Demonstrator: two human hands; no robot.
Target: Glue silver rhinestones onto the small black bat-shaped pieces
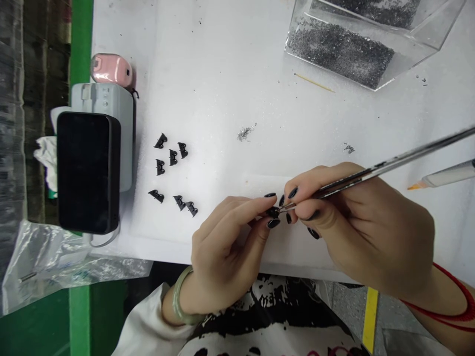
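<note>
Head view shows the left hand (222, 247) pinching a tiny black plastic piece (273, 212) between thumb and forefinger above the white table's (208, 74) near edge; fingertips hide most of it, so its shape is hard to make out. Closed around long metal tweezers (371, 173), the right hand (356, 222) sets their tips against that piece. Seven small black bat-shaped clips (172, 170) lie well apart to the left, near a black phone (87, 170). At the top, a clear box of grey beads (341, 49) is cut off.

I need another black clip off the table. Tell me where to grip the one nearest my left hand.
Take the nearest black clip by its two outer edges, coming from above. It lies flat on the white table, touching a second clip on its left, so pinch across the free sides.
</note>
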